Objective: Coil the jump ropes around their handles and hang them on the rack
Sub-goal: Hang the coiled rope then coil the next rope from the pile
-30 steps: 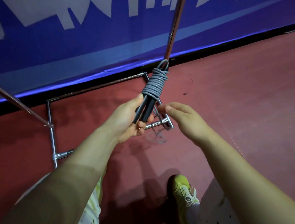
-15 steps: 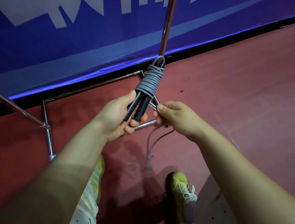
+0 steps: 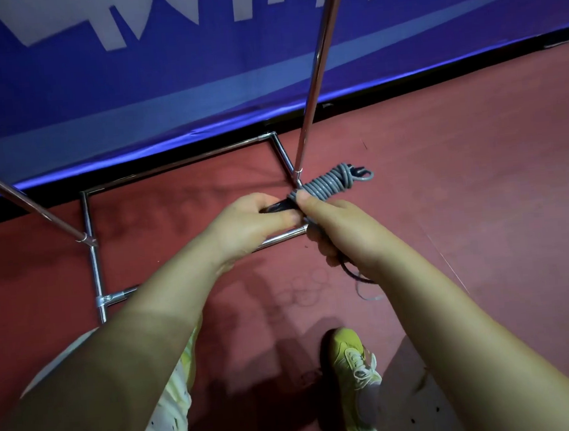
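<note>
Grey jump rope [image 3: 328,184] was coiled tightly round black handles [image 3: 280,206], held horizontally above rack base [image 3: 280,239].

Just in front of the metal rack [image 3: 93,252], the left hand [image 3: 249,225] grips the black handles [image 3: 277,207] while the right hand [image 3: 343,231] pinches the grey coiled rope [image 3: 328,184] and holds its loose end.

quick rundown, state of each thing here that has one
jump rope: grey cord partly coiled round the black handles, off the rack, lying roughly level
loose cord end: uncoiled, trailing below the right hand
left hand: grips the handles
right hand: holds the cord at the coil
rack: standing on the floor, no rope seen on it
</note>
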Available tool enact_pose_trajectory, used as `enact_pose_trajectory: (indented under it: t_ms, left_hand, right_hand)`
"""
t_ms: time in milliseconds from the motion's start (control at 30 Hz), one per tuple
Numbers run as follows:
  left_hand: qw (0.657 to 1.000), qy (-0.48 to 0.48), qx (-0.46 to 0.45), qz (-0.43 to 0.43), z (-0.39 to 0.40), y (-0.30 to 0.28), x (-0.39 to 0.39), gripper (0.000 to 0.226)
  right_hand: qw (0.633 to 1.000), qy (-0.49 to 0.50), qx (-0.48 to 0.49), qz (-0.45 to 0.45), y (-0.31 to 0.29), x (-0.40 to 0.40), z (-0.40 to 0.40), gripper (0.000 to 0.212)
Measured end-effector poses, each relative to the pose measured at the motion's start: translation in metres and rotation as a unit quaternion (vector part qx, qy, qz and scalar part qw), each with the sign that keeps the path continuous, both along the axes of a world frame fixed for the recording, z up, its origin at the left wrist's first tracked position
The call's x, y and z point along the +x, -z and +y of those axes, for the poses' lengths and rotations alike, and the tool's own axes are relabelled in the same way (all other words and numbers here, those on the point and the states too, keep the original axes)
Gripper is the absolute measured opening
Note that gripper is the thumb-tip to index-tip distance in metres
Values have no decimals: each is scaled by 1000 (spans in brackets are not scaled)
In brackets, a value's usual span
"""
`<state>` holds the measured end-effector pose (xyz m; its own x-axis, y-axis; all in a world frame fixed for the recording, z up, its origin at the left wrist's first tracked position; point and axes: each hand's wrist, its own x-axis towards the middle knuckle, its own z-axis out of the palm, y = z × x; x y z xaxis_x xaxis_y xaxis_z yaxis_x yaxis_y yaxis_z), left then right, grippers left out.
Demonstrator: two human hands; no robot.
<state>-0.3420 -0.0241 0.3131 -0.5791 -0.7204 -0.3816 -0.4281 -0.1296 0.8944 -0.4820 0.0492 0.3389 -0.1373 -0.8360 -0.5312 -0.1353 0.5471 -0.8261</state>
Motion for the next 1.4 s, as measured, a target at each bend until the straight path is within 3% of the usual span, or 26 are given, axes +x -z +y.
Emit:
enact_pose_trajectory:
  t_ms: [100,167,233,300,367,433,533,633,733,900,1167,1333,1400]
  left_hand:
    - [1000,-2,22,3,5,-1,-2,31]
    - [991,-16,127,42,8,-7,-2,37]
    - [950,-17,295,100,10,-13,0,52]
    - [905,4,401,141,14,-18,1,72]
    - [881,39,448,150,22,-20,0,72]
    - [871,60,464,148,27,-23,-1,68]
    - [898,30,415,144,25,-22,-1,74]
    - [949,-30,288,121,23,-12,-3,74]
    - [976,-45,203,69,23,-10,-3,77]
    - [988,-77,134,16,20,-9,-4,72]
    - [987,-109,115,17,13,-9,-4,68]
    - [988,-129,80,4,10,-9,-5,63]
    - [987,-138,81,5,8,-8,-4,61]
  right_hand:
    - [998,39,-39,-5,4,-2,-2,38]
    - [997,48,-61,-10,3,-4,-2,30]
    - [994,36,-90,-42,2,-5,-1,23]
    - [990,-4,-121,-75,2,-7,1,32]
    - [985,-42,-145,-81,1,-9,3,45]
    - [986,-52,-143,-72,-1,-11,3,39]
    - [989,-48,-112,-86,-1,-14,3,24]
    - [988,-69,-96,-101,4,-17,2,25]
    - [991,-72,-66,-89,3,-17,0,27]
    - [995,-99,-23,-20,5,-15,-1,43]
    - [992,-92,-17,81,0,-17,0,59]
    - [994,-40,-33,95,3,-11,1,53]
    - [986,-44,-54,151,3,-10,0,48]
